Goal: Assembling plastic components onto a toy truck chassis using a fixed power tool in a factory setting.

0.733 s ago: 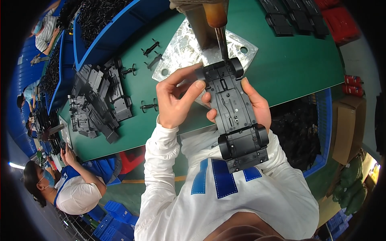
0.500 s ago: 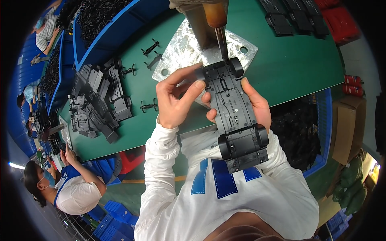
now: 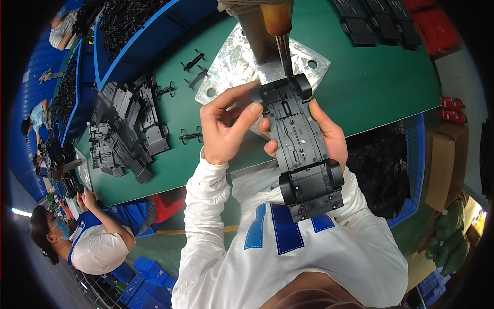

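Observation:
A black plastic toy car chassis (image 3: 298, 139) lies tilted between my hands, its far end under the metal tip of a soldering-iron-like tool (image 3: 282, 49) with an orange-brown collar. My left hand (image 3: 229, 121) pinches the chassis at its far left corner, thumb on top. Wrapped around the right side from beneath, my right hand (image 3: 329, 135) shows its thumb along the right edge and fingertips at the left edge. Behind the chassis is a shiny metal base plate (image 3: 234, 67). The tip seems to touch the far edge; the exact contact is too small to tell.
Piled black chassis (image 3: 126, 126) lie left on the green table (image 3: 375, 85), near small loose black parts (image 3: 191, 135). Blue bins (image 3: 149, 31) of black parts stand at the far left. Finished-looking chassis (image 3: 368, 20) lie far right. A co-worker (image 3: 98, 237) sits at left.
My hands, the chassis and the tool tip stay in place. At the left, the co-worker's hands and people farther off have shifted slightly.

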A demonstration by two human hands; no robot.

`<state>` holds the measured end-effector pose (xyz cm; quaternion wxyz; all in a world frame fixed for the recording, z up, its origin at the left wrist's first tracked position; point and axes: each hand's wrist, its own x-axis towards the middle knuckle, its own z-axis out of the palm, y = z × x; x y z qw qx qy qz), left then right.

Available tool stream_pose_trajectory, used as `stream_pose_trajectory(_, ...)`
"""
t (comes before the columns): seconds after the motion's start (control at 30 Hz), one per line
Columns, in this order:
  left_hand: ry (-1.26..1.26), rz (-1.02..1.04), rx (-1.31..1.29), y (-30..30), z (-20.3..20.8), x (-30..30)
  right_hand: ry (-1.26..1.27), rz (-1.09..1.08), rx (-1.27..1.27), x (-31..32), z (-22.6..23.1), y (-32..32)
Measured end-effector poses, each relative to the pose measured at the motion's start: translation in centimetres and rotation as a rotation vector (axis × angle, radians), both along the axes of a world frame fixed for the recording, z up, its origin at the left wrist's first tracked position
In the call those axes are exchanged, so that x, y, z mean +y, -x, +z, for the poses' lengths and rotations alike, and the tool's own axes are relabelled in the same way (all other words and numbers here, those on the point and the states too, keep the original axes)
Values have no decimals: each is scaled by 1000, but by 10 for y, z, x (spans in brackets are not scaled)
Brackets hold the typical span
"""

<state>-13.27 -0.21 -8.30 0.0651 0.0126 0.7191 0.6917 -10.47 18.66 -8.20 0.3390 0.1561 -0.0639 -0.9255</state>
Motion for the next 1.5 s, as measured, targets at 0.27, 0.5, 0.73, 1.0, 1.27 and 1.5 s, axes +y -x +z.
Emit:
stream_pose_trajectory(0.27, -8, -3, -8, 0, 1, 0, -14, 3, -4, 0, -1, 0)
stream_pose_trajectory(0.5, -8, -2, -10, 0, 0, 0, -22, 6, 8, 0, -3, 0)
stream_pose_trajectory(0.73, -46, 5, -56, -1, -2, -2, -6, -1, 39, 1, -10, -2)
stream_pose_trajectory(1.0, 8, -22, -60, -1, -3, 2, -15, -24, 120, 5, -14, -4)
stream_pose_trajectory(1.27, -84, -22, -70, 1, -7, 18, -106, -130, 4, 9, -2, -5)
stream_pose_trajectory(1.5, -90, -41, -112, 4, -2, 28, -170, -220, 15, 13, 1, -3)
